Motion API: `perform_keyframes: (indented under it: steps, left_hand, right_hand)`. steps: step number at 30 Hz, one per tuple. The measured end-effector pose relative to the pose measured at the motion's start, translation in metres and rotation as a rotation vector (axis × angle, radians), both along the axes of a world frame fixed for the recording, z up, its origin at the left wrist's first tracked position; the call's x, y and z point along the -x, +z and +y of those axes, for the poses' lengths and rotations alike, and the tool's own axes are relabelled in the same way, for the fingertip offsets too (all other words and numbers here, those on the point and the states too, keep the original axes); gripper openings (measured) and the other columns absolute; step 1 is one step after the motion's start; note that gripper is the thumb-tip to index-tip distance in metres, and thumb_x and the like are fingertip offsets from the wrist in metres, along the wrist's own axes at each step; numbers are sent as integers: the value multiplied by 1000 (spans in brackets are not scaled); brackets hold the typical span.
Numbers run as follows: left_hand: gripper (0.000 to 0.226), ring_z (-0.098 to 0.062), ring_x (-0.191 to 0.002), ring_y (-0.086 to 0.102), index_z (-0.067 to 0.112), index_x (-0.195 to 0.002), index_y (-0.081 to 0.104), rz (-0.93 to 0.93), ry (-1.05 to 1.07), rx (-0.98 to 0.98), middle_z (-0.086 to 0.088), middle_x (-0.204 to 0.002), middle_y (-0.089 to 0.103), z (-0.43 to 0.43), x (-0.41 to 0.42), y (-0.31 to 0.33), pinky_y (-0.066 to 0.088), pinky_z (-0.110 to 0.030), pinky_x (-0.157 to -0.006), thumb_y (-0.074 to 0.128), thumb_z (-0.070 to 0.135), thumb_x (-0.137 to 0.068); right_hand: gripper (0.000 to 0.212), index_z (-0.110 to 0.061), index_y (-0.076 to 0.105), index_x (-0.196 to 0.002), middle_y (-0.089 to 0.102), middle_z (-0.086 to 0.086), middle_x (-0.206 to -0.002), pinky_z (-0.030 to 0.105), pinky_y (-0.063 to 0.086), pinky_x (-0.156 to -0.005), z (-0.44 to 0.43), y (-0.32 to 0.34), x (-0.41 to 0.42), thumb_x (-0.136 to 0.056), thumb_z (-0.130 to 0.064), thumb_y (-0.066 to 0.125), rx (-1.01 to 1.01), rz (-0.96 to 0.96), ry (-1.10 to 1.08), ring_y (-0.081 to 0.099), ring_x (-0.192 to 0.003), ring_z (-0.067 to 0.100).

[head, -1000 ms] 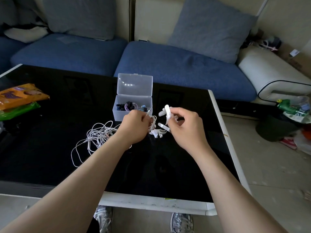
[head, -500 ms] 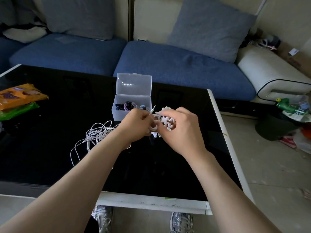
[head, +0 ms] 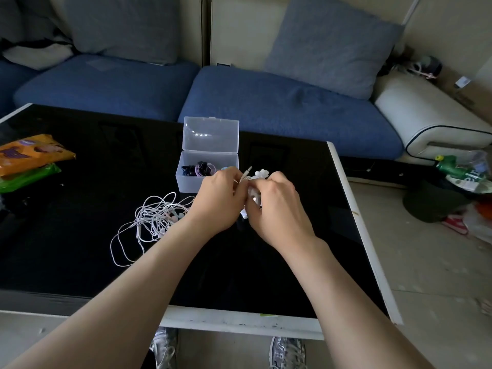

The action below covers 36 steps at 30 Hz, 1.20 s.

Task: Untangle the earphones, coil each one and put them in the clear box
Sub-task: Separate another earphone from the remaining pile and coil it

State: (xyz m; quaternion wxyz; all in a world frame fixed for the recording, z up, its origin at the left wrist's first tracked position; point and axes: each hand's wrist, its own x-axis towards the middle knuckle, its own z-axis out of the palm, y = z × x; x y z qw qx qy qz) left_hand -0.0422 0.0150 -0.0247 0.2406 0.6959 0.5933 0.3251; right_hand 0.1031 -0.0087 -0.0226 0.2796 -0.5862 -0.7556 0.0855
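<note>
Head view: we have both hands bunched together just on the near side of the clear box, at its right-hand end, with the knuckles almost touching. The left hand pinches the white earphone near its plug, which pokes up and away from us toward the box. The right hand has its fingers curled round the rest of that cord. How neat the coil is we can't tell, as the hands cover most of it.

The box sits long-side toward us with its lid standing open at the back, and a couple of dark and purple coiled sets are already inside. The left hand is the closer one, practically against the front wall, so we reckon the drop is a short lift up and forward over that wall.

The tangled pile lies on the table, near-left of the box and untouched. We'd guess that's next.
</note>
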Motion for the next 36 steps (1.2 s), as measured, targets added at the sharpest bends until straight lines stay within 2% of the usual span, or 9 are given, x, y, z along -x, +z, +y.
perform_keyframes:
  steps: [5, 8, 13, 16, 21, 25, 29, 33, 36]
  left_hand:
    - [20, -8, -71, 51, 12, -91, 55, 8, 17, -33, 4, -82, 59, 0, 0, 5, 35, -18, -62, 54, 24, -107]
    - [13, -17, -81, 50, 17, -94, 49, 4, -7, -71, 0, -90, 58, 0, -2, 3, 26, -25, -64, 52, 18, -107]
    - [9, -18, -90, 58, 18, -109, 60, 6, -92, -149, -4, -100, 68, 1, -1, -4, 36, -15, -69, 51, 16, -106]
    - [15, -10, -83, 64, 22, -117, 65, -37, -143, -140, 2, -96, 73, -2, -3, -1, 42, -16, -68, 53, 20, -107]
    - [22, -12, -86, 76, 29, -124, 68, -281, -150, 24, 5, -95, 78, 1, -3, 0, 63, -38, -83, 55, 21, -108]
    - [33, -27, -90, 78, 19, -140, 58, -497, -87, 200, -9, -92, 79, 6, 1, -2, 63, -50, -91, 60, 19, -107]
    - [19, -42, -101, 74, 13, -114, 75, -592, -119, 276, -24, -98, 77, 3, 2, 2, 63, -47, -93, 57, 15, -108]
    - [21, -47, -106, 70, 13, -118, 75, -664, -96, 306, -27, -105, 75, 2, 0, 2, 65, -40, -87, 56, 13, -108]
    - [24, -39, -95, 70, 13, -125, 72, -718, -81, 335, -33, -114, 69, 3, 2, 1, 65, -37, -85, 53, 12, -109]
  right_hand:
    - [23, -18, 64, -124, 60, 7, -109, 41, 57, -76, -4, 2, 0, -102, -17, 59, -46, 117, 22, 66, -91, 24]
    - [39, -24, 43, -126, 68, 3, -94, 43, 59, -67, -4, 2, 0, -97, -18, 69, -62, 248, -3, 70, -80, 20]
    - [28, -17, 70, -112, 71, -10, -79, 22, 55, -68, 1, 2, -3, -91, -32, 81, -3, 336, -149, 70, -76, 9]
    - [15, -17, 75, -102, 68, -10, -73, 12, 49, -62, 2, -1, -4, -89, -20, 82, -11, 419, -167, 68, -68, 8]
    - [29, -21, 77, -111, 63, 1, -106, 14, 54, -69, 2, -5, -2, -84, -12, 81, -102, 456, -113, 70, -75, 10]
    - [43, -21, 73, -129, 69, -1, -108, 17, 57, -73, -1, -3, -8, -88, -15, 83, -94, 426, -40, 69, -78, 5]
    - [32, -10, 75, -121, 71, 1, -104, 30, 57, -85, 0, -4, -12, -89, -10, 83, -217, 337, -21, 66, -97, 13]
    - [43, -11, 68, -138, 68, -1, -121, 34, 59, -97, 1, -10, -7, -96, -11, 77, -94, 412, 67, 67, -114, 14]
    - [35, -17, 66, -138, 72, -3, -111, 34, 63, -89, 3, -13, -2, -104, -13, 67, -69, 456, 101, 73, -104, 14]
